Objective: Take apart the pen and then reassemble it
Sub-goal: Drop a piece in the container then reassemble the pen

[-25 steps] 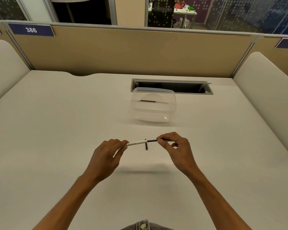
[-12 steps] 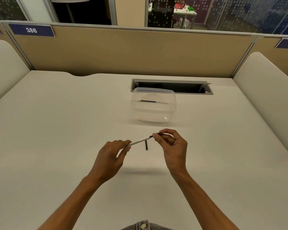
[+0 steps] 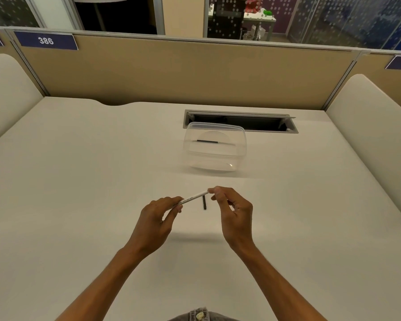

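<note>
White plastic, the pen barrel is held in the air above a pale desk, slanting up from lower left to upper right. The left hand pinches its lower end between thumb and fingertips, the other fingers curled loosely beneath. The right hand meets the barrel's upper end, thumb and forefinger closed on the tip there; what they pinch at that end is too small to tell. Both forearms reach in from the bottom edge.

On the desk just behind the barrel, between the two hands, lies a short black cap, pointing away from the person and touching neither hand.

Farther back stands a clear plastic tub, with a thin dark rod showing through it, lying crosswise. Behind the tub, a long cable slot is set into the desk. A tan partition closes the far side, carrying a blue label that reads 386. Cream rounded dividers stand at either side.
</note>
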